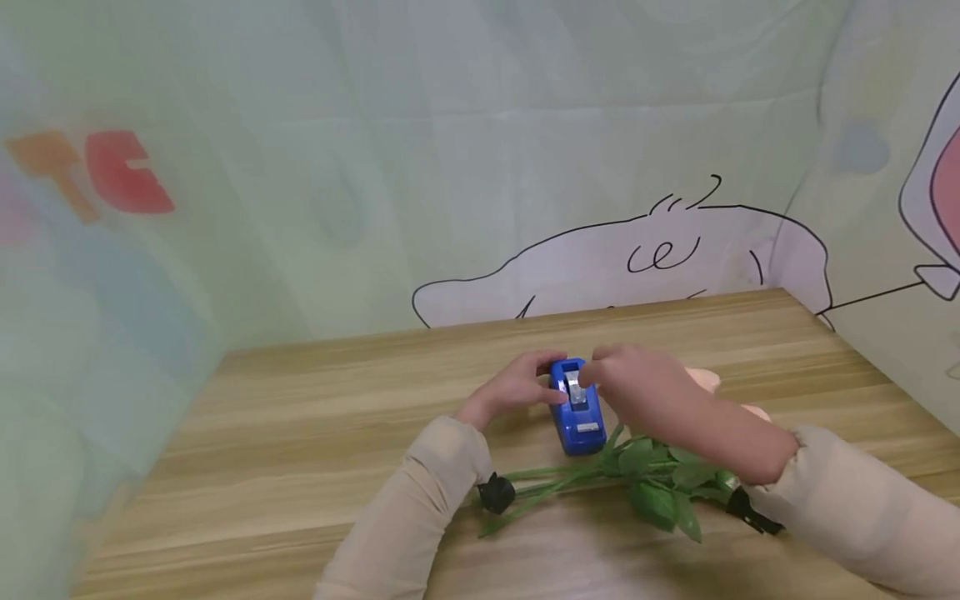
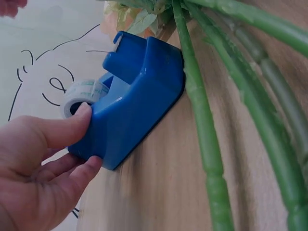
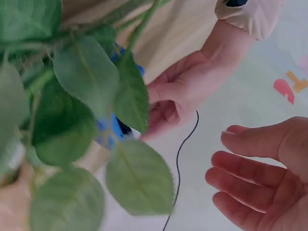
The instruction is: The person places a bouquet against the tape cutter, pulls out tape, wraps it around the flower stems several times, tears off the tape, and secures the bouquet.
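A blue tape dispenser [image 1: 581,429] stands on the wooden table, with a roll of clear tape [image 2: 86,92] seated in its rear part. My left hand [image 1: 517,387] grips the dispenser's roll end, thumb on the near side by the roll, other fingers low on the body. Over the dispenser's right side is my right hand [image 1: 637,383]. In the right wrist view its fingers [image 3: 245,180] are loosely bent, apart from the thumb, with nothing between them. Green leaves [image 3: 86,77] hide most of the dispenser in that view.
Artificial flowers with long green stems [image 1: 540,483] and broad leaves [image 1: 656,504] lie in front of the dispenser, under the right forearm. Pale pink petals [image 1: 703,380] show behind that arm. A printed cloth backdrop [image 1: 480,183] rises along the table's far edge.
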Tool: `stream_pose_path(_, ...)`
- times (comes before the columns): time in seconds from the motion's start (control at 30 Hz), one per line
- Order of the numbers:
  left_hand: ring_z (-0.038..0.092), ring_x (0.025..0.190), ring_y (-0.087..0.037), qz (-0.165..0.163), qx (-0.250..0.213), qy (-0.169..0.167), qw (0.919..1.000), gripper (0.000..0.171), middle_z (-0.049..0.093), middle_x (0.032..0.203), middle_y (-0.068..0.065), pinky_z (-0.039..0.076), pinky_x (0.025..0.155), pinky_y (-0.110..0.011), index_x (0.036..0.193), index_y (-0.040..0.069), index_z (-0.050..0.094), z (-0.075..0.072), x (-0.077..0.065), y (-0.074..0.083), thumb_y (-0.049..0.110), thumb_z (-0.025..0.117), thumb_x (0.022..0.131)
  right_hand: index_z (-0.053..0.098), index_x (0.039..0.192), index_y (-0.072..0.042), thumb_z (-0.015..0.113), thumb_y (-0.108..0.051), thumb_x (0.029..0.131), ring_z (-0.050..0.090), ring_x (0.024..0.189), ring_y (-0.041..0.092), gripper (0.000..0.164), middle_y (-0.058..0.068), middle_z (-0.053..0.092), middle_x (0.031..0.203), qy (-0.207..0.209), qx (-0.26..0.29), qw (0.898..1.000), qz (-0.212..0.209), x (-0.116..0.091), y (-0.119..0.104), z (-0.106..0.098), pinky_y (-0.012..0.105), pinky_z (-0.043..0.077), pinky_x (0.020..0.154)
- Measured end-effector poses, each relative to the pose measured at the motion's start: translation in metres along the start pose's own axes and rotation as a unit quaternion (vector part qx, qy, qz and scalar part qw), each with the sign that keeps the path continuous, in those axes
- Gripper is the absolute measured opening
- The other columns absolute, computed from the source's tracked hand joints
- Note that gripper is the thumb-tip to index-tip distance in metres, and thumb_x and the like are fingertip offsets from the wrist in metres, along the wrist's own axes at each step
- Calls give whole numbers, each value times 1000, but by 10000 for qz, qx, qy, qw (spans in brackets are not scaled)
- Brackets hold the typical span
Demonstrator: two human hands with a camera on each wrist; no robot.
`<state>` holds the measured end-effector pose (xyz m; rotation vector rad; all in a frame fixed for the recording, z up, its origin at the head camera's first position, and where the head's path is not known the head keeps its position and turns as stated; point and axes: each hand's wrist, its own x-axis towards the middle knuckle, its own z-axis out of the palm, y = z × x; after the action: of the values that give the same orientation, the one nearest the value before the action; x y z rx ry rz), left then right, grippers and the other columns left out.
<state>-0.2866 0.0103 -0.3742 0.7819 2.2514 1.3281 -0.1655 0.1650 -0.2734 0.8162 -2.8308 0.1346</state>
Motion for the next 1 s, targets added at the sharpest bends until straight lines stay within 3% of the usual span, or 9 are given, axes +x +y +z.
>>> stream_pose_path(0.13, 40, 128, -25, -125, -122, 49, 9998, 63, 46, 138, -11, 32, 105, -38, 139, 3, 39, 0, 1, 2, 7, 68, 84, 71, 86, -7, 68, 4, 78, 61, 71, 17, 13, 4, 67, 82, -287, 1027, 9940, 247, 11, 6, -13, 29, 52, 60)
stream_pose_path(0.17, 40, 128, -25, -130, -149, 67, 9998, 63, 46, 138, -11, 32, 105, -39, 139, 3, 40, 0, 1, 2, 6, 68, 84, 70, 85, -6, 67, 4, 79, 60, 70, 16, 11, 4, 67, 80, -393, 1406, 9885, 386, 14, 8, -15, 30, 52, 62)
stream_pose_path(0.23, 40, 129, -25, -143, -164, 88, 9997, 62, 47, 137, -11, 31, 106, -39, 139, 2, 40, 0, 1, 3, 6, 69, 84, 68, 87, -3, 66, 2, 81, 58, 66, 16, 9, 6, 66, 79, -715, 2289, 9675, 806, 19, 13, -15, 29, 51, 61)
stream_pose_path(0.3, 40, 129, -26, -157, -135, 84, 9997, 62, 47, 137, -11, 31, 106, -39, 138, 2, 41, 1, 1, 2, 6, 69, 83, 66, 93, 0, 64, 0, 84, 57, 64, 16, 10, 8, 65, 82, -1088, 3106, 9316, 1543, 22, 17, -11, 28, 51, 60)
stream_pose_path(0.4, 39, 129, -26, -216, -127, 65, 9997, 62, 46, 138, -12, 31, 106, -39, 139, 2, 40, 2, 1, 2, 5, 68, 84, 62, 105, 5, 62, -2, 87, 56, 61, 16, 20, 15, 64, 91, -1473, 4061, 8581, 2775, 24, 21, 0, 27, 52, 61)
stream_pose_path(0.43, 39, 129, -27, -234, -156, 72, 9996, 62, 46, 138, -12, 31, 106, -40, 139, 2, 40, 3, 0, 2, 4, 68, 84, 60, 109, 7, 61, -2, 87, 56, 60, 15, 23, 17, 63, 94, -1533, 4250, 8386, 3045, 23, 22, 5, 27, 52, 62)
stream_pose_path(0.53, 38, 130, -27, -322, -218, 131, 9992, 62, 45, 139, -13, 30, 106, -40, 139, 3, 40, 3, 1, 2, 3, 67, 84, 57, 113, 11, 60, -1, 88, 56, 56, 13, 28, 20, 63, 96, -1606, 4589, 7989, 3541, 22, 24, 20, 25, 52, 60)
stream_pose_path(0.67, 38, 130, -28, -367, -246, 202, 9988, 61, 45, 138, -13, 30, 106, -41, 139, 3, 41, 2, 1, 2, 1, 67, 84, 55, 112, 14, 58, 3, 87, 55, 52, 12, 27, 20, 62, 90, -1542, 4750, 7787, 3796, 23, 25, 34, 22, 50, 55)
stream_pose_path(1.0, 38, 129, -29, -403, -196, 228, 9987, 61, 45, 138, -15, 30, 106, -41, 138, 1, 41, 5, 3, 3, 1, 67, 83, 59, 107, 13, 58, 4, 86, 52, 51, 10, 22, 9, 58, 67, -1502, 4725, 7605, 4193, 25, 31, 47, 16, 40, 48)
